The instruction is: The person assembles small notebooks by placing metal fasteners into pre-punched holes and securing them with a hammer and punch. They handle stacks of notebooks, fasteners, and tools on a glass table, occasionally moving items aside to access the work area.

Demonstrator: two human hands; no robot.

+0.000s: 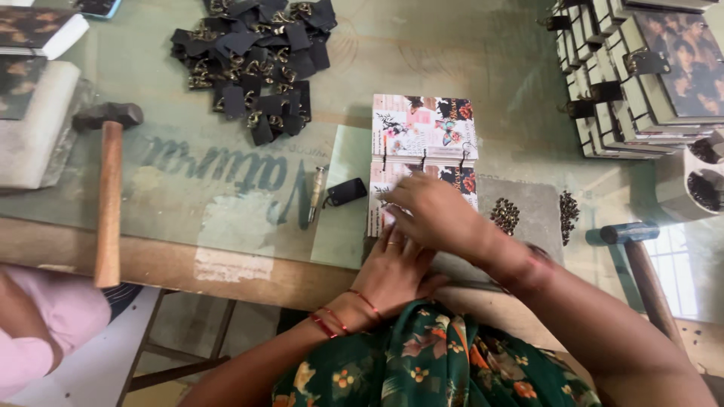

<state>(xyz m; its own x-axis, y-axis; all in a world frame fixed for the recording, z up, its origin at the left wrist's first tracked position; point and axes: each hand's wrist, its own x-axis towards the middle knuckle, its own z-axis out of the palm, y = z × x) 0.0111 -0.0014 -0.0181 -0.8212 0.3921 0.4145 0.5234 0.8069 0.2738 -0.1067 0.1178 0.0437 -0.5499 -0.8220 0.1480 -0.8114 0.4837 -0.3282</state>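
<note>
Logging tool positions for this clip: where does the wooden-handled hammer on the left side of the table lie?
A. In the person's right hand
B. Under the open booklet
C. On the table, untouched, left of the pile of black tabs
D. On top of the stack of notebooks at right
C: the wooden-handled hammer lies flat on the table, no hand on it, while both hands, left hand and right hand, rest at the printed booklet.

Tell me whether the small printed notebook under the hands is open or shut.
Open. The notebook lies spread flat on the table, two printed covers either side of a spine with dark loops. The right hand and left hand press on its near half.
</note>
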